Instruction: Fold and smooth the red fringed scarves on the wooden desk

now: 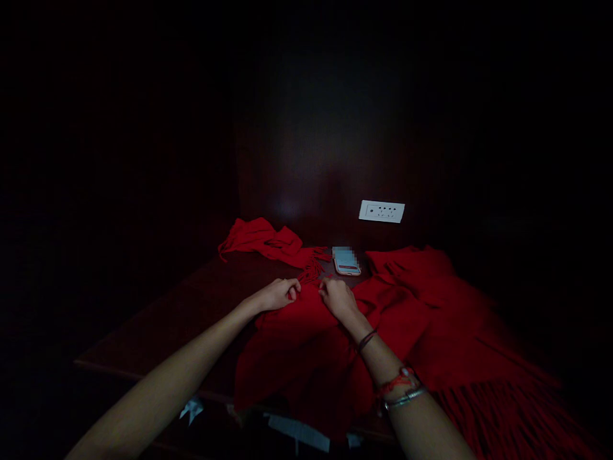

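A red fringed scarf (297, 358) lies over the table and hangs past its front edge. My left hand (280, 294) is closed at the scarf's far edge, fingers curled in on the cloth. Close by on the right, my right hand (338, 297) pinches the same edge, with bracelets on that forearm. The tips of both hands' fingers are partly hidden in the dim light. Behind them, a second crumpled red scarf (268, 239) with tasselled ends lies towards the back left.
A phone (347, 262) with a lit screen lies beyond my right hand. More red fringed cloth (440, 319) spreads over the right side. A white socket panel (382, 211) is on the dark back wall. Pale scraps (191, 409) show below the table's front edge (119, 372).
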`<state>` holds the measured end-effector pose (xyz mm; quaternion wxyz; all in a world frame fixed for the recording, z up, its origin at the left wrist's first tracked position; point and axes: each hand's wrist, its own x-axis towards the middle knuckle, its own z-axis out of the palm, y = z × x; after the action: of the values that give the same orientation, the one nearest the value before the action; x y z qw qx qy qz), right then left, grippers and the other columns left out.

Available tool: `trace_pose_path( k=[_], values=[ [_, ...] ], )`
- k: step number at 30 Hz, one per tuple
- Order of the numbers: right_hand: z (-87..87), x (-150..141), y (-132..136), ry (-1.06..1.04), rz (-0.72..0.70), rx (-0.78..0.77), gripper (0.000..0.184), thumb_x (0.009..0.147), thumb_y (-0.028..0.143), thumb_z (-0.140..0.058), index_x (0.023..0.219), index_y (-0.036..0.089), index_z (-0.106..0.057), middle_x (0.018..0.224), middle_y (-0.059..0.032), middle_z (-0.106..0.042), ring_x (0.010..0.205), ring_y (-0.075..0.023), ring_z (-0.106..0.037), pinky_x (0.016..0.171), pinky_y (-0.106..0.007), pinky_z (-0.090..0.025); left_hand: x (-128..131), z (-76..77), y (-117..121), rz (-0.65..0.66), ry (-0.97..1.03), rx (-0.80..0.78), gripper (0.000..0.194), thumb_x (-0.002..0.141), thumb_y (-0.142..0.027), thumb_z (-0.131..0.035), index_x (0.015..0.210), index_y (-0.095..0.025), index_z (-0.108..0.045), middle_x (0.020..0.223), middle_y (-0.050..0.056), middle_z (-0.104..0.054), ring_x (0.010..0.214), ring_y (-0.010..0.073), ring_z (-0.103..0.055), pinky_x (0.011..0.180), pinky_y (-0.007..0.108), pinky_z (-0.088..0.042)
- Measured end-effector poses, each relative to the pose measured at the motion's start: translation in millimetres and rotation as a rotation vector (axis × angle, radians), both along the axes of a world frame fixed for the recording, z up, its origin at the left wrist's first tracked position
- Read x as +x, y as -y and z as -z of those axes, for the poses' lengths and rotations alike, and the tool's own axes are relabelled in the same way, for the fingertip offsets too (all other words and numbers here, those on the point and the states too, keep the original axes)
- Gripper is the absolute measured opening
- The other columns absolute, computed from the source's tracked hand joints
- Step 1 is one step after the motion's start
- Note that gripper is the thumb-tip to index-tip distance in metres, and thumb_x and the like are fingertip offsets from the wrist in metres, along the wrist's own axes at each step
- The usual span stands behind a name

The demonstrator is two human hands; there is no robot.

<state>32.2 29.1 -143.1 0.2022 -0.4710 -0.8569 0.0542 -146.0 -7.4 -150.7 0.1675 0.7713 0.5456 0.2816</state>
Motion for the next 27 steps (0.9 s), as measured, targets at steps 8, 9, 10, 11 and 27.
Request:
trace_pose_path(
  k=[8, 9, 10, 11, 27],
  values=[
    [-21.0, 50, -31, -0.506, 0.286, 0.274, 0.018, 0.076, 0.023, -0.038, 0.082, 0.017, -0.054, 0.072, -0.0060, -0.059, 0.063, -0.0156, -0.052, 0.059, -0.024, -0.036, -21, -17.6, 0, -0.389, 0.064, 0.162, 0.011, 0.068, -0.022, -0.048, 0.067, -0.015, -0.057, 0.063, 0.001, -0.057, 0.059, 0.0128, -0.051, 0.056, 0.022, -0.037],
    [-21.0, 51, -32, -0.537, 0.220, 0.251, 0.018, 0.076, 0.023, -0.038, 0.080, 0.018, -0.054, 0.071, -0.0047, -0.058, 0.063, -0.0150, -0.052, 0.059, -0.024, -0.036, -19, -18.1, 0, -0.395, 0.095, 0.204, 0.015, 0.070, -0.027, -0.047, 0.072, -0.015, -0.057, 0.068, 0.003, -0.058, 0.064, 0.0140, -0.052, 0.060, 0.023, -0.038],
    [-20.4, 49, -31, -0.554, 0.122, 0.214, 0.017, 0.075, 0.024, -0.039, 0.078, 0.018, -0.054, 0.069, -0.0032, -0.058, 0.062, -0.0143, -0.051, 0.060, -0.023, -0.036, -14, -17.3, 0, -0.375, 0.112, 0.254, 0.020, 0.073, -0.031, -0.046, 0.077, -0.015, -0.057, 0.074, 0.004, -0.059, 0.070, 0.0151, -0.053, 0.065, 0.025, -0.039],
    [-19.2, 45, -28, -0.561, 0.007, 0.167, 0.016, 0.075, 0.025, -0.040, 0.076, 0.018, -0.054, 0.068, -0.0017, -0.057, 0.062, -0.0133, -0.050, 0.060, -0.023, -0.036, -9, -15.2, -1, -0.333, 0.113, 0.304, 0.023, 0.074, -0.033, -0.044, 0.082, -0.016, -0.057, 0.082, 0.005, -0.059, 0.077, 0.0160, -0.053, 0.071, 0.026, -0.039],
    [-20.9, 26, -25, -1.361, -0.157, -0.089, 0.021, 0.061, 0.031, -0.055, 0.074, 0.018, -0.044, 0.053, 0.0077, -0.041, 0.045, -0.0058, -0.036, 0.044, -0.017, -0.029, -21, -7.3, -11, -0.461, -0.078, 0.091, 0.025, 0.071, -0.021, -0.043, 0.091, -0.018, -0.058, 0.089, 0.004, -0.062, 0.082, 0.0174, -0.055, 0.075, 0.025, -0.039]
  ],
)
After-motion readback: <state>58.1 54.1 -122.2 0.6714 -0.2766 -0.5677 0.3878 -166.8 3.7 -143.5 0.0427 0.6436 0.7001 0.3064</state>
